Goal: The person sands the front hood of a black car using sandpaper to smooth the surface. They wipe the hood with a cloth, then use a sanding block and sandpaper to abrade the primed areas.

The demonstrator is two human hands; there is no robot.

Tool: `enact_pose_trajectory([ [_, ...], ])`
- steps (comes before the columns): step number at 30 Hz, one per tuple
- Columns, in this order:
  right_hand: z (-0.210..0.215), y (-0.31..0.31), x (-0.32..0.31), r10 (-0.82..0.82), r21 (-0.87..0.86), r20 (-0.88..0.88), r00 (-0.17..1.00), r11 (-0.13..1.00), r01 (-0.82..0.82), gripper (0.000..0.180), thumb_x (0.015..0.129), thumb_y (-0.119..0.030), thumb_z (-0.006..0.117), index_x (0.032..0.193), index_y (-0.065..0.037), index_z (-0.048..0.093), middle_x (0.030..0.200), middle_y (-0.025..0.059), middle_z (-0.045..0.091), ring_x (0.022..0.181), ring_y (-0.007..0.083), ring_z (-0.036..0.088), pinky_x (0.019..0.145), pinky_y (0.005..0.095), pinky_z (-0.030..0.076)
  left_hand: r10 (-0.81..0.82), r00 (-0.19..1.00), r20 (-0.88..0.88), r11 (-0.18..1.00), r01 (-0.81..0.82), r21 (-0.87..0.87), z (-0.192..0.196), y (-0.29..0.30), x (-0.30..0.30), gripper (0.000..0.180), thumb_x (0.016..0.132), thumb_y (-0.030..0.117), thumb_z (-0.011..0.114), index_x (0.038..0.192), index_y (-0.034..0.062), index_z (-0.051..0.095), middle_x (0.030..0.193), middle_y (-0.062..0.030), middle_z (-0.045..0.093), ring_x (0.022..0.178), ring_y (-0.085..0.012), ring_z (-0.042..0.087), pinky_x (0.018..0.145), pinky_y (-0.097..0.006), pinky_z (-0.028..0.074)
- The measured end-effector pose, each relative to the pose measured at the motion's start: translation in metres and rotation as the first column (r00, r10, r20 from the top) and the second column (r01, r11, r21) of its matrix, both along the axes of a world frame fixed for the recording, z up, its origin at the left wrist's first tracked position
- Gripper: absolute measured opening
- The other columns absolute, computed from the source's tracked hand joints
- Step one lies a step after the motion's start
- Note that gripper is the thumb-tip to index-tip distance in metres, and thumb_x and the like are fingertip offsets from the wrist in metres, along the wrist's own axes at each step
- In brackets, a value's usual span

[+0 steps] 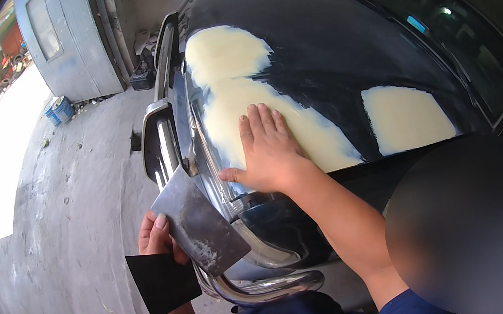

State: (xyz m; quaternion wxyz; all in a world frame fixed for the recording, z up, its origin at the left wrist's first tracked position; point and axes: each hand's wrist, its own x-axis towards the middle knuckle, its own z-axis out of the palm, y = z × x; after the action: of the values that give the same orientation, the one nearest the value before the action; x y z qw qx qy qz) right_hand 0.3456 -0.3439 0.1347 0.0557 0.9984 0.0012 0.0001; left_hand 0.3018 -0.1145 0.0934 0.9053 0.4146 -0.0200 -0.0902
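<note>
My right hand (267, 147) lies flat, fingers together, on a large cream patch of filler (233, 93) spread over the black car hood (325, 43). A second cream patch (406, 116) sits further right on the hood. My left hand (156, 234) hangs lower left beside the car's front, gripping a grey metal spreader blade (199, 223) and a black square card (164, 281) together.
A chrome bull bar (164, 139) wraps the car's front, its lower tube (268, 286) near my left arm. The windshield (445, 35) is at the right. Bare concrete floor (68, 223) lies to the left, with a grey door (66, 41), blue drums (58, 110) and bright daylight beyond.
</note>
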Motion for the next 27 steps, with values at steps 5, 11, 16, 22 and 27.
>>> enact_pose_trajectory([
  [5, -0.007, 0.004, -0.033, 0.197, 0.008, -0.035, 0.98, 0.98, -0.196, 0.09, 0.089, -0.068, 0.032, 0.149, -0.003, 0.018, 0.156, 0.0169, 0.012, 0.146, 0.0311, 0.005, 0.117, 0.0462, 0.0, -0.005, 1.0, 0.002, 0.999, 0.005, 0.044, 0.004, -0.003, 0.004, 0.013, 0.094, 0.019, 0.052, 0.09, 0.0076, 0.052, 0.051, -0.0031, 0.05, 0.033, -0.0079, 0.036, 0.034, -0.022, 0.028],
  [11, 0.001, -0.059, -0.019, -0.033, 0.127, 0.112, 0.993, 0.992, 0.019, 0.09, 0.09, -0.067, 0.031, 0.147, 0.001, 0.02, 0.155, 0.0188, 0.015, 0.145, 0.0306, 0.008, 0.117, 0.0455, 0.005, 0.07, 0.998, -0.008, 0.99, -0.068, 0.123, -0.005, 0.009, 0.011, 0.016, 0.094, 0.022, 0.053, 0.092, 0.0067, 0.052, 0.056, -0.004, 0.054, 0.032, -0.008, 0.036, 0.031, -0.022, 0.028],
  [16, -0.011, -0.04, -0.065, 0.118, 0.039, 0.187, 0.975, 0.991, -0.127, 0.098, 0.087, -0.074, 0.026, 0.146, 0.004, 0.022, 0.153, 0.0227, 0.018, 0.144, 0.0347, 0.011, 0.116, 0.0467, 0.007, 0.054, 0.999, 0.001, 0.991, -0.054, 0.119, -0.012, 0.008, 0.013, 0.018, 0.093, 0.023, 0.054, 0.099, 0.0062, 0.053, 0.065, -0.0071, 0.06, 0.03, -0.0093, 0.037, 0.029, -0.022, 0.029],
  [22, 0.0, -0.068, -0.125, 0.31, 0.295, 0.241, 0.92, 0.879, -0.374, 0.087, 0.089, -0.067, 0.034, 0.136, 0.006, 0.041, 0.146, 0.0223, 0.034, 0.14, 0.0332, 0.025, 0.115, 0.0445, 0.017, -0.018, 0.996, 0.087, 0.982, 0.001, 0.188, -0.018, -0.006, 0.014, 0.022, 0.093, 0.025, 0.054, 0.106, 0.0071, 0.055, 0.08, -0.0083, 0.065, 0.039, -0.0105, 0.045, 0.036, -0.023, 0.037],
  [27, 0.022, -0.17, -0.127, 0.126, 0.023, 0.454, 0.882, 0.988, -0.153, 0.084, 0.091, -0.065, 0.035, 0.141, 0.002, 0.037, 0.15, 0.0182, 0.03, 0.141, 0.0333, 0.023, 0.114, 0.0508, 0.016, 0.065, 0.992, 0.106, 0.953, -0.093, 0.288, -0.01, -0.022, 0.005, 0.024, 0.093, 0.026, 0.053, 0.108, 0.0076, 0.055, 0.083, -0.008, 0.065, 0.045, -0.0109, 0.049, 0.041, -0.023, 0.039],
])
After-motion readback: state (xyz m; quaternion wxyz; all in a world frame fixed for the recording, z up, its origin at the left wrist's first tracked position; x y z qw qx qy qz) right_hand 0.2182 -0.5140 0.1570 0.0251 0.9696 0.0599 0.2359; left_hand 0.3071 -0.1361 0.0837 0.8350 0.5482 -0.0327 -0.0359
